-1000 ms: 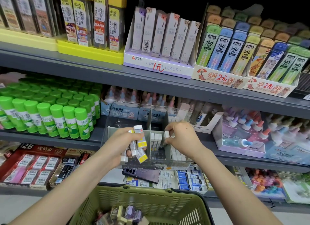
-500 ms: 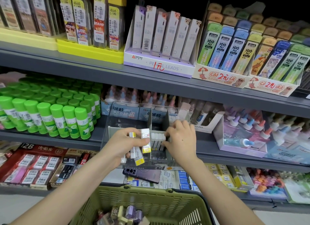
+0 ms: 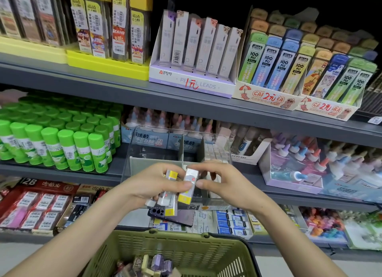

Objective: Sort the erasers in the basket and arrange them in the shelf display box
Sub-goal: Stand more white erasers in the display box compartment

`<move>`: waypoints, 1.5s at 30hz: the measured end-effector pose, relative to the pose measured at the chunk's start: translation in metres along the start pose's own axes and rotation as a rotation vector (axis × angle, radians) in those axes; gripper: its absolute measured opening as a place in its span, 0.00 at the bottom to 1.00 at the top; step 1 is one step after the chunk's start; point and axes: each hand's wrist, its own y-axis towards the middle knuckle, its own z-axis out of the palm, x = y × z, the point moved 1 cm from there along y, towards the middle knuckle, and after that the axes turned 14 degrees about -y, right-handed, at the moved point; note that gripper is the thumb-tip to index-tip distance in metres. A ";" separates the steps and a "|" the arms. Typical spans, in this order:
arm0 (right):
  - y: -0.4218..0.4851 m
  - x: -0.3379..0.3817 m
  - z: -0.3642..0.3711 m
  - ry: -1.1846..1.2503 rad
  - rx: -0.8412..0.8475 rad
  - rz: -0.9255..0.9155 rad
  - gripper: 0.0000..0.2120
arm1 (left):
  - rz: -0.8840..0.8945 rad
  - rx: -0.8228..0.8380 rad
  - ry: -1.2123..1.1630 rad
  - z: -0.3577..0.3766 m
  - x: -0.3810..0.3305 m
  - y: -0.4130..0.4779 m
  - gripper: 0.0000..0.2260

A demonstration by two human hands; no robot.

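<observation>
Left hand (image 3: 151, 185) clutches spare erasers (image 3: 167, 202) as stock; right hand (image 3: 219, 183) fingers pinch one eraser (image 3: 189, 187), ready for display box (image 3: 134, 167).

Upper shelf (image 3: 103, 90), grey: yellow trays (image 3: 107, 67) of lead packs at left, pencil-leads box (image 3: 192, 84) mid, two lead-tube boxes (image 3: 266, 98) right, all side by side.

Middle shelf (image 3: 62, 174): green glue sticks (image 3: 57, 144) massed left; clear display box (image 3: 157, 152) at front edge just beside them; blue cartons (image 3: 148, 138) behind it; bottle box (image 3: 289, 181) right.

Lower shelf (image 3: 24, 238): red eraser trays (image 3: 39, 204) left.
</observation>
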 end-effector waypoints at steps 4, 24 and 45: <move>-0.012 -0.001 -0.006 0.068 0.033 0.007 0.12 | -0.017 0.083 0.016 0.006 0.002 -0.002 0.06; 0.009 -0.042 -0.013 -0.170 -0.282 0.165 0.09 | 0.106 0.050 0.764 0.011 -0.008 0.079 0.20; 0.032 -0.046 0.005 -0.333 -0.260 0.091 0.07 | -0.005 0.180 0.535 -0.009 0.009 0.088 0.24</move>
